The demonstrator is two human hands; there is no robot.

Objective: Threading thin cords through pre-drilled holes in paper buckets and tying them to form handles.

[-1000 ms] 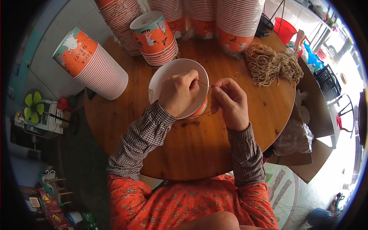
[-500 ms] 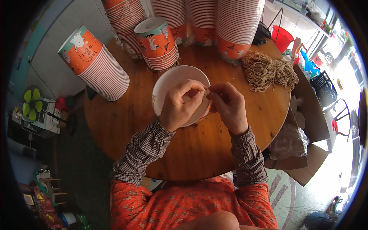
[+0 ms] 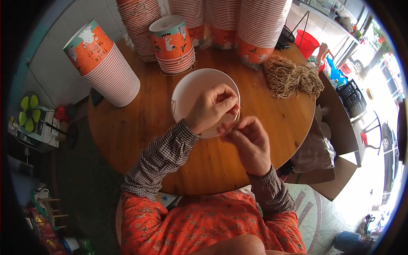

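Note:
A white-lined paper bucket [image 3: 187,91] stands on the table in front of me, its open mouth facing up. A loop of twine [image 3: 173,106] shows at its left rim. Over the bucket's right rim, my left hand [image 3: 212,107] is closed in a pinch, its wrist crossing the bucket's mouth. Closer to me, my right hand [image 3: 250,142] also pinches, its fingertips slightly blurred. A thin strand, seemingly twine, runs between the two hands by the right rim. Its ends are hidden by my fingers.
A leaning stack of orange buckets [image 3: 112,72] stands left, a shorter stack [image 3: 171,44] behind the bucket. Tall plastic-wrapped stacks [image 3: 261,25] line the back. A twine bundle [image 3: 293,78] lies right. Beyond the round table's [image 3: 204,170] right edge is an open cardboard box [image 3: 340,127].
My right hand has moved toward me and down, away from my left hand. The left hand has shifted slightly right, and the bucket appears a little further right.

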